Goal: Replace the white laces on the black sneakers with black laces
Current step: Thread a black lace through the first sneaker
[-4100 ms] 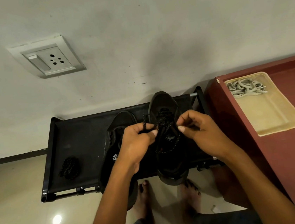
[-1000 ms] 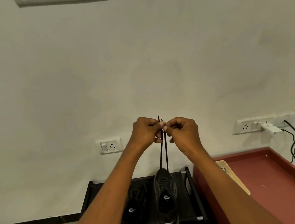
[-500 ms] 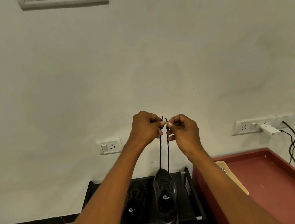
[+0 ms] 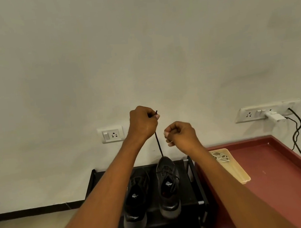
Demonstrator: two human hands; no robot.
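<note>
Two black sneakers stand side by side on a low black rack (image 4: 96, 178). The right sneaker (image 4: 168, 185) has a black lace (image 4: 158, 144) threaded through it, and one strand runs taut straight up from its toe end. My left hand (image 4: 143, 123) pinches the top of that strand, with the lace tip sticking out above my fingers. My right hand (image 4: 181, 135) hovers lower and to the right, fingers curled, with no lace visible in it. The left sneaker (image 4: 136, 196) is partly hidden behind my left forearm. White laces (image 4: 220, 157) lie in a cream tray (image 4: 236, 172).
The cream tray sits on a dark red table (image 4: 277, 178) right of the rack. On the wall behind are a socket (image 4: 112, 135) and a socket strip (image 4: 253, 114) with a white charger (image 4: 275, 116) and a black cable. My knees show at the bottom edge.
Both hands held lace ends together half a second ago. Now my right hand has dropped lower and holds no visible strand, while my left hand keeps its strand pulled up.
</note>
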